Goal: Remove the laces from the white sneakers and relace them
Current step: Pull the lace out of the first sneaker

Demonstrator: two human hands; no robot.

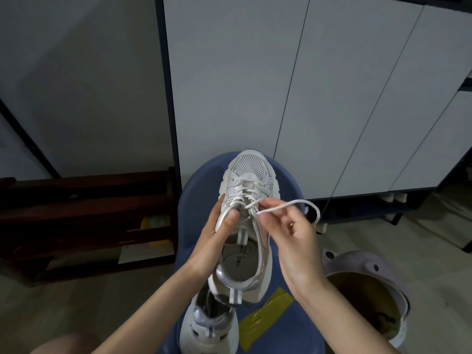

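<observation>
My left hand (218, 232) grips the white sneaker (246, 218) from its left side, with the thumb lying over the upper edge near the eyelets and the fingers curled under the side of the shoe. The sneaker is held above a blue stool (199, 200), with its toe pointing away from me and the opening toward me, so I see the insole. My right hand (290, 229) pinches the white lace (286, 206) between the thumb and the fingertips, close to the upper eyelets on the right side. From this pinch the lace makes a loose loop to the right and curves down behind my hand. In the lower eyelets the lace is crossed several times. The second sneaker (210, 325) stands on the stool just below the first one, with its heel toward me. A strip of yellow tape (265, 318) is stuck on the stool seat beside it. On the floor to the right there is a round bin (367, 290) with a pale rim.
</observation>
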